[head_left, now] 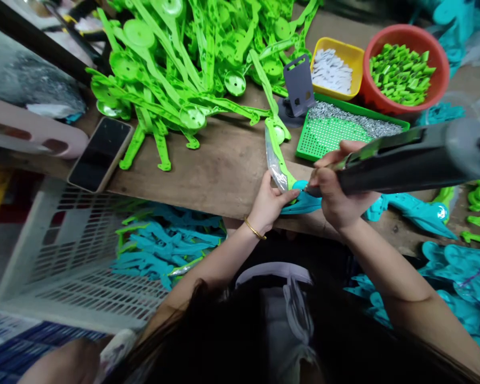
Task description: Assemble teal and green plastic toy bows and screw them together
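With your L hand (270, 205) pinching the teal piece (309, 204) & R hand (338, 200) wrapped round the driver (404, 160), hold tip square, press straight.

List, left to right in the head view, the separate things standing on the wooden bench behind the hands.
Black smartphone → grey plastic phone stand → yellow plastic tub of white pieces → round red bowl of small green parts.

Teal piece (308, 201), black tool (404, 160), lime-green parts (184, 69), red bowl (408, 31), yellow tub (341, 45), perforated green tray (320, 138).
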The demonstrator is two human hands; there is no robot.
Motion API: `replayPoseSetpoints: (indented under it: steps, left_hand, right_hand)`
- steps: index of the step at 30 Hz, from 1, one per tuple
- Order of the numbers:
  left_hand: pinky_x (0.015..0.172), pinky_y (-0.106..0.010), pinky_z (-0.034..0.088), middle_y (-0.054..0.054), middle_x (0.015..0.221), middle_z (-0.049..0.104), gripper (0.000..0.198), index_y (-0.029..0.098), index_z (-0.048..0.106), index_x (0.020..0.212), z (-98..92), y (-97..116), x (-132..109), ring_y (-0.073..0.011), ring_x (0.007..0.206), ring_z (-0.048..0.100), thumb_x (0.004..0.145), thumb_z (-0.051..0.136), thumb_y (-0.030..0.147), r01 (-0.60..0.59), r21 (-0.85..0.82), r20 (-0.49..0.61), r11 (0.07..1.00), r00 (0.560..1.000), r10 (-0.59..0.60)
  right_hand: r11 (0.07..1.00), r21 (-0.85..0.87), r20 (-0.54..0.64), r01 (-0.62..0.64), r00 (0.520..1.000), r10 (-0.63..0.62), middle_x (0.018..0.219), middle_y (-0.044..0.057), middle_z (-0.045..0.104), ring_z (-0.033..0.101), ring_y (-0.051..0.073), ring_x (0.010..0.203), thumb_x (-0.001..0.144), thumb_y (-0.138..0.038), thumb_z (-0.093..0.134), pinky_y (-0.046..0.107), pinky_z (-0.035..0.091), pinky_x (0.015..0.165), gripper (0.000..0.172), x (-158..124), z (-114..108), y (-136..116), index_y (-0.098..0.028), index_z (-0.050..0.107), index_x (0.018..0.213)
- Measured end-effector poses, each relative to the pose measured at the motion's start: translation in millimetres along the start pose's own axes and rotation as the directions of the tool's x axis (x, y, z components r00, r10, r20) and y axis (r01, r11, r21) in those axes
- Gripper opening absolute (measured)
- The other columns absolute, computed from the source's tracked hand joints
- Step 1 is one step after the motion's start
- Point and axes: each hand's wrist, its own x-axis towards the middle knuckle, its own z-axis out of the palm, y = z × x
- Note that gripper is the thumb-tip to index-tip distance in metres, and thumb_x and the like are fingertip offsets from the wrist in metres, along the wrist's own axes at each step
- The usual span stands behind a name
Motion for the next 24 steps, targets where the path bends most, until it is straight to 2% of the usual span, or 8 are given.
replayPoseSetpoints:
  steps: [2,4,6,8,11,15,19,24]
  left_hand:
    - [0.071,-0.028,0.054,0.001,0.084,0.072,0.077,0.021,0.044,0.116,-0.8,-0.9,-0.1,-0.0146,0.071,0.068,0.055,0.089,0.029,0.002,-0.001,-0.002,1.0,1.0,-0.002]
    - [0.07,-0.027,0.054,0.001,0.083,0.072,0.074,0.021,0.043,0.115,-1.6,-1.8,-0.1,-0.0133,0.069,0.068,0.056,0.088,0.028,-0.01,0.006,-0.006,1.0,1.0,0.01]
    - [0.07,-0.026,0.053,0.001,0.082,0.072,0.073,0.021,0.043,0.114,-2.1,-2.4,-0.2,-0.0129,0.069,0.067,0.057,0.088,0.027,-0.021,0.021,-0.008,1.0,1.0,0.022]
    - [0.07,-0.027,0.054,0.0,0.083,0.072,0.072,0.021,0.043,0.114,-2.2,-2.6,-0.4,-0.0133,0.07,0.067,0.057,0.087,0.027,-0.022,0.037,-0.011,0.999,1.0,0.022]
    - [0.071,-0.028,0.054,0.0,0.085,0.072,0.072,0.021,0.043,0.115,-1.8,-2.6,-0.8,-0.0141,0.072,0.068,0.058,0.087,0.027,-0.016,0.042,-0.016,0.999,1.0,0.017]
    - [0.071,-0.028,0.054,-0.001,0.084,0.072,0.071,0.021,0.044,0.115,-1.9,-3.4,-0.9,-0.0142,0.072,0.068,0.059,0.086,0.025,-0.016,0.039,-0.022,0.999,1.0,0.017]
    - [0.072,-0.03,0.055,0.0,0.085,0.072,0.07,0.022,0.044,0.114,-2.3,-3.7,-0.7,-0.0148,0.072,0.068,0.058,0.087,0.026,-0.018,0.062,-0.026,0.998,0.999,0.02]
    - [0.071,-0.031,0.056,-0.001,0.086,0.072,0.066,0.023,0.044,0.115,-0.8,1.1,-1.3,-0.0165,0.074,0.069,0.062,0.084,0.031,0.055,0.066,-0.039,0.996,0.998,-0.052]
  right_hand:
    - [0.99,0.011,-0.189,0.143,0.972,-0.138,0.086,-0.005,0.061,0.054,0.007,0.05,0.081,-0.042,0.069,0.026,0.049,0.048,0.036,19.5,-3.5,0.4,-0.033,0.054,0.112]
    - [0.964,-0.091,-0.414,0.249,0.871,-0.264,0.089,-0.002,0.059,0.049,0.005,0.048,0.083,-0.044,0.067,0.024,0.044,0.045,0.033,44.7,-9.4,11.6,-0.027,0.054,0.109]
    - [0.944,-0.239,-0.488,0.228,0.812,-0.32,0.088,0.001,0.059,0.048,0.006,0.049,0.085,-0.052,0.063,0.025,0.042,0.044,0.038,67.6,-16.8,32.7,-0.022,0.05,0.105]
    - [0.934,-0.319,-0.468,0.163,0.83,-0.305,0.088,0.002,0.06,0.048,0.008,0.049,0.086,-0.06,0.057,0.027,0.042,0.045,0.045,82.1,-23.7,56.9,-0.023,0.046,0.109]
    - [0.939,-0.309,-0.439,0.15,0.854,-0.281,0.085,0.0,0.06,0.049,0.01,0.051,0.084,-0.064,0.056,0.03,0.041,0.047,0.048,87.3,-29.9,85.1,-0.028,0.043,0.113]
    - [0.929,-0.35,-0.421,0.119,0.866,-0.27,0.081,0.0,0.06,0.049,0.011,0.053,0.086,-0.064,0.052,0.032,0.041,0.05,0.045,80.7,-32.5,100.4,-0.029,0.044,0.114]
    - [0.961,-0.273,-0.39,0.039,0.909,-0.148,0.084,0.001,0.061,0.05,0.013,0.057,0.083,-0.067,0.055,0.034,0.044,0.058,0.049,78.7,-31.8,98.0,-0.03,0.045,0.115]
    - [0.979,-0.11,-0.471,0.172,0.858,-0.204,0.083,-0.001,0.06,0.049,0.009,0.05,0.073,-0.062,0.07,0.029,0.041,0.048,0.046,82.2,-27.4,61.3,-0.028,0.051,0.099]
